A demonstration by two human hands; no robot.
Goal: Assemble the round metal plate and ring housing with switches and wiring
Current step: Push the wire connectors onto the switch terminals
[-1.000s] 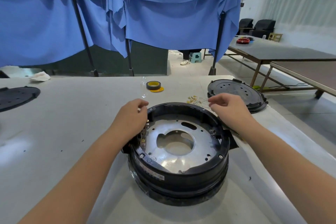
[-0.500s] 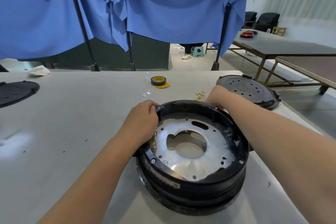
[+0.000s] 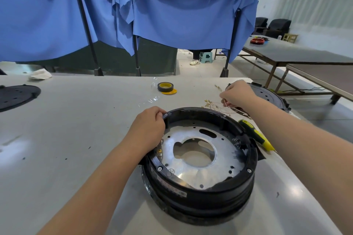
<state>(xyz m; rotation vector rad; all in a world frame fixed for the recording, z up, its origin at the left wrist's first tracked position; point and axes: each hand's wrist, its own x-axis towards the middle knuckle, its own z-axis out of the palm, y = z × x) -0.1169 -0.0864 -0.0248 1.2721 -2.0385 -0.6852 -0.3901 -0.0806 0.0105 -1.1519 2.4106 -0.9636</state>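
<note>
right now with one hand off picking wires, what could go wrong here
The right hand pinches thin wires from a loose pile and could scatter the small brass terminals. The screwdriver lies near the table edge, beside the ring housing, which only the left hand steadies; a nudge might knock it off.

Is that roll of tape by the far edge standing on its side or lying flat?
Lying flat: the tape roll shows its round hole facing up.
</note>
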